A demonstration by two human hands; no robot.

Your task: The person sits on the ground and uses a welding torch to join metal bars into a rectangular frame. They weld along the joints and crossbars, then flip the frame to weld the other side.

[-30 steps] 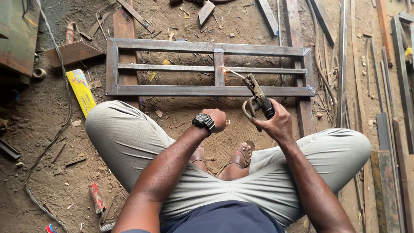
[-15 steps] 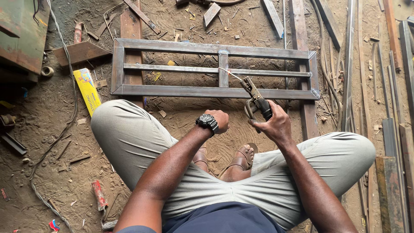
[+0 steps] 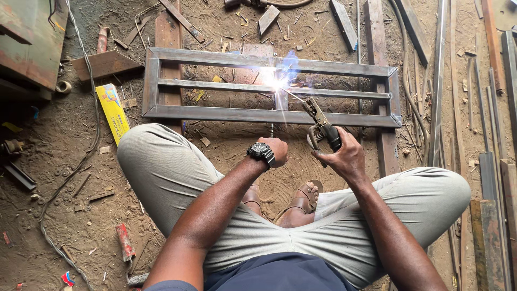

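Bare dirt between knees and steel frame is open; scrap bars crowd right.

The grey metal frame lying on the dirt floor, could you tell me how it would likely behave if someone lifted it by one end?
The metal frame looks built of steel bars, so probably stiff and heavy for its size. Lying flat on the dirt floor, it should neither roll nor tip. An arc flares at its middle upright from the electrode holder in the right hand, so that joint is likely hot.

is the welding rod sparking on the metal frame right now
Yes, a bright arc glows where the rod from the electrode holder in the right hand meets the metal frame.
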